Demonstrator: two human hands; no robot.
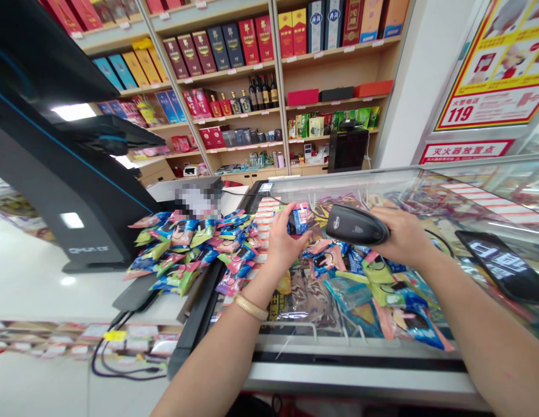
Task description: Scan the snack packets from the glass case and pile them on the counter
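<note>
My left hand [281, 242], with a gold bracelet [250, 307] at the wrist, pinches a small blue-and-pink snack packet [300, 218] above the glass top of a display freezer [295, 341]. In my right hand [402, 234] is a black handheld barcode scanner [356, 225], its head turned left toward the packet. Beneath the scanner lies a loose pile of similar packets [382, 278] in blue, green and pink. To the left of my left hand, a larger heap of the same packets [186, 243] spreads from the white counter onto the freezer's edge.
A dark checkout terminal [87, 174] stands on the white counter [43, 278] at left. A black box with cables [136, 292] sits by its base. A phone [508, 263] showing large digits lies at right. Shelves of boxed bottles [247, 40] line the back wall.
</note>
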